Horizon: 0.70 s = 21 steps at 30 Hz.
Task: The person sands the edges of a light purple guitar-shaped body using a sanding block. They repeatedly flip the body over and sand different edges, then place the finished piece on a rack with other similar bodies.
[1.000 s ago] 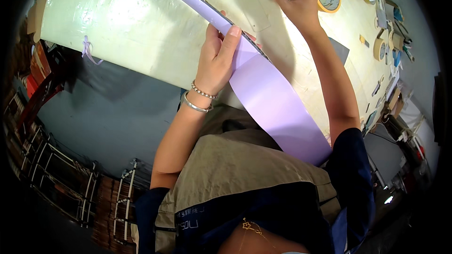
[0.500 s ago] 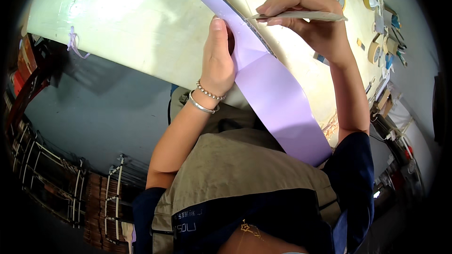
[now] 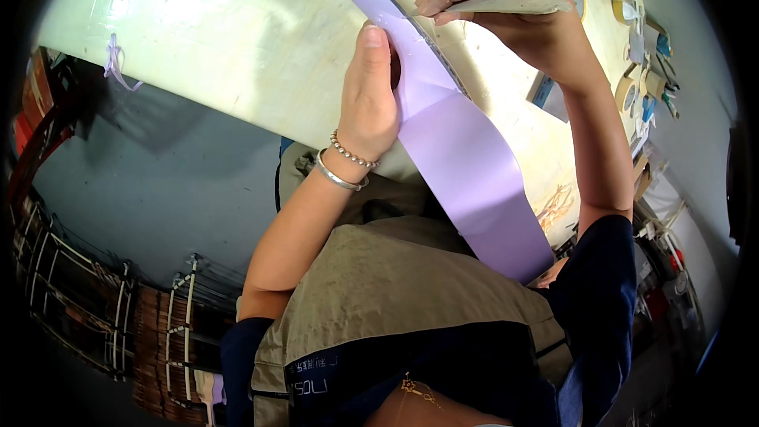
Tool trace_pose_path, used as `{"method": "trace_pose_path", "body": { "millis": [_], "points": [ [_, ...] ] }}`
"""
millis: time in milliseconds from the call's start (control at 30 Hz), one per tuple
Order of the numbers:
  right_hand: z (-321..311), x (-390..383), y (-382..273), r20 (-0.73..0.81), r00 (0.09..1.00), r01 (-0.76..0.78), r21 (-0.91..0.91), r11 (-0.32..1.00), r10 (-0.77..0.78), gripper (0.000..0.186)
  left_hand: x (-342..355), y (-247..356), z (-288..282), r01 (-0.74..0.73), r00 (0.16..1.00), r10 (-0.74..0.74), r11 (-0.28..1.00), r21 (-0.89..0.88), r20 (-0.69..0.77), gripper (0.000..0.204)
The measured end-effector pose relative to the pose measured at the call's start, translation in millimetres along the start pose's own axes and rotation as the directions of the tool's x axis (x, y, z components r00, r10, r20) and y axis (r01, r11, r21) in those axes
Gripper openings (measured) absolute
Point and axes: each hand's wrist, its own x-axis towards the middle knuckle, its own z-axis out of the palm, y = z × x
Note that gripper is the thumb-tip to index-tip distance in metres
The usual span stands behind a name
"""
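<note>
My left hand (image 3: 368,91) grips a long lilac strip (image 3: 466,166) that runs from the top of the view down over my lap, with a narrow dark edge along its upper right side. My thumb lies along its left side; the other fingers are hidden behind it. My right hand (image 3: 506,28) pinches a thin, pale, flat-handled blade (image 3: 530,5), its tip at the strip's dark edge just above my left thumb.
The pale worktable (image 3: 182,24) spans the top and right, carrying a lilac ribbon scrap (image 3: 118,71), tape rolls (image 3: 626,93), a blue-labelled grey piece (image 3: 544,92) and assorted small items. Wire racks (image 3: 180,324) and red-brown furniture (image 3: 35,103) stand at the left.
My right hand with the blade has come down and left onto the strip's edge, then shifted slightly up. My left hand has turned and moved slightly right, still gripping the strip.
</note>
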Motion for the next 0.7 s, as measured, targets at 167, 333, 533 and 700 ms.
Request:
{"method": "trace_pose_path", "body": {
  "millis": [167, 333, 533, 700],
  "points": [
    [4.5, 3.4, 1.5, -0.037, 0.997, -0.066, 0.008, 0.998, 0.066, 0.011, 0.1, 5.1, 1.8, 0.013, 1.000, -0.012, 0.997, -0.078, 0.004, 0.066],
    [1.3, -31.8, -10.0, 0.056, 0.980, -0.198, 0.181, 0.963, 0.191, 0.009, 1.3, -7.2, -3.8, -0.007, 1.000, 0.007, 1.000, -0.011, -0.011, 0.069],
    [4.3, -14.5, -13.9, 0.036, 0.996, -0.075, -0.109, 0.991, 0.080, 0.008, 2.2, -7.8, -4.5, -0.004, 1.000, 0.004, 1.000, -0.031, -0.002, 0.068],
    [1.7, -35.9, -13.6, 0.023, 0.989, -0.145, 0.087, 0.986, 0.144, 0.012, 2.4, -7.6, -7.0, -0.039, 0.999, 0.041, 0.995, 0.094, -0.020, 0.068]
  ]
}}
